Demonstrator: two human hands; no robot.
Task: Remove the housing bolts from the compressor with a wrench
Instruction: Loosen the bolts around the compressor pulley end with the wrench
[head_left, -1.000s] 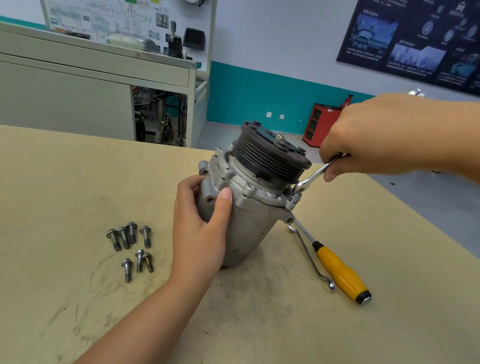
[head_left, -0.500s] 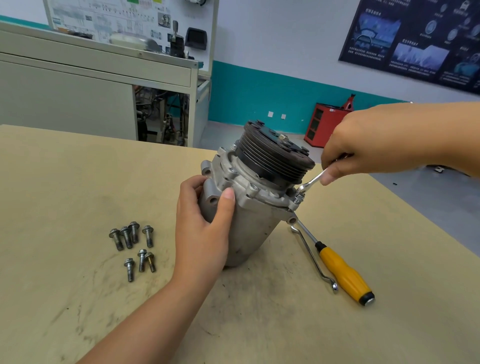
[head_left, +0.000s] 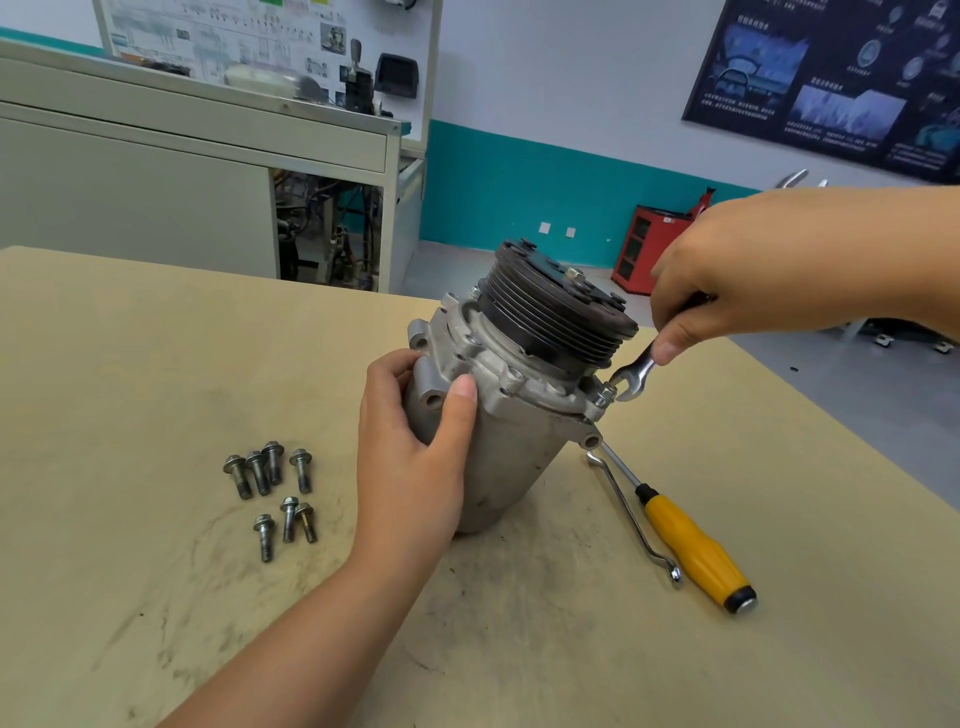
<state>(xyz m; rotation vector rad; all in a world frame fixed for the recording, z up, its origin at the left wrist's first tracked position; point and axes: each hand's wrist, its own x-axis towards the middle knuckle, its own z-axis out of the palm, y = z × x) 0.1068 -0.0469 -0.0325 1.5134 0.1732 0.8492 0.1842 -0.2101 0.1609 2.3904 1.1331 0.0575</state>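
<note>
I have my left hand (head_left: 415, 457) wrapped round the compressor (head_left: 514, 447). The thumb presses up under the flange and the fingers curl behind the body. It stands on the table (head_left: 156, 364) and seems tipped away from that palm, pulley (head_left: 561, 312) uppermost.

My right hand (head_left: 727, 280) is closed on the wrench (head_left: 636, 371), with a fingertip bearing down close to the head. Its open end is at the bolt (head_left: 605, 392), on the flange edge farthest from my left hand.

I judge the compressor heavy and rigid: cast metal, smooth-sided, perhaps greasy. Under wrench load it will want to twist or rock on its base. The lugs under my left thumb look like the best purchase, better than the plain barrel below.

The wrench is thin and stiff, and an open end can slip off the flats. Gripping short gives me control but little leverage. Once the bolt runs free, I expect fingers will serve better.

Seven loose bolts (head_left: 270, 483) lie outside my left wrist, small and likely to roll. A screwdriver (head_left: 691, 540) and a spanner (head_left: 631, 514) lie under my right hand, beside the compressor's base.
</note>
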